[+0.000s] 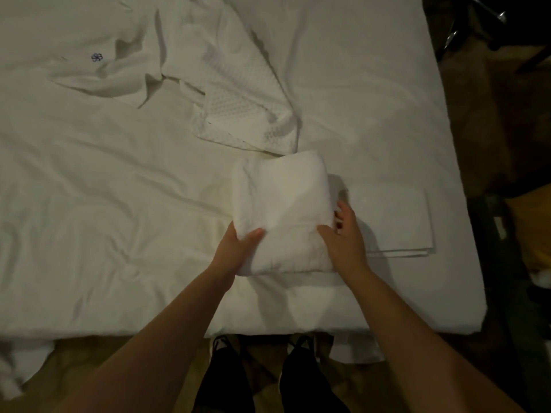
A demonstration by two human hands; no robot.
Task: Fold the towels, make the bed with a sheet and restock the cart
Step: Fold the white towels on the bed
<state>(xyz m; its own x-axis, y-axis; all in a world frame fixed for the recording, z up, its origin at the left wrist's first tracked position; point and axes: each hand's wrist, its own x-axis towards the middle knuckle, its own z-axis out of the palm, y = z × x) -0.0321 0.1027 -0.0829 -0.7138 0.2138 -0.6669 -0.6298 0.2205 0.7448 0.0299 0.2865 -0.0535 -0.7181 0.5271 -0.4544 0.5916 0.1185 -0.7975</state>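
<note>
Head view, looking down.

- Recorded on the bed [119, 210], close to its near edge and right of centre: a folded white towel [281, 210], thick and roughly square.
- Cannot tell whether lifted clear of the sheet or resting on it; shadow noted beneath the near edge.
- Left hand [238, 244] grasping the towel's near-left corner, thumb laid on top, fingers hidden under the fold.
- Right hand [343, 234] grasping the towel's near-right edge, thumb on top, fingers wrapped along the side.
- Both forearms bare, entering from the bottom of the frame.
- Just beside the towel on the right: a flat folded cloth [393, 222], lying square on the bed near the right edge, partly hidden behind the right hand.
- Beyond the towel: a waffle-textured cloth [238, 108], crumpled, its near end reaching down to the towel's far edge.
- Far left: rumpled white linen bearing a small blue emblem [97, 57].
- Bed surface white and creased throughout.
- Below the near edge, between the forearms: a pair of dark shoes [226, 380] on a brown floor [74, 359].
- Right of the bed: dark shapes, too dim to identify.
</note>
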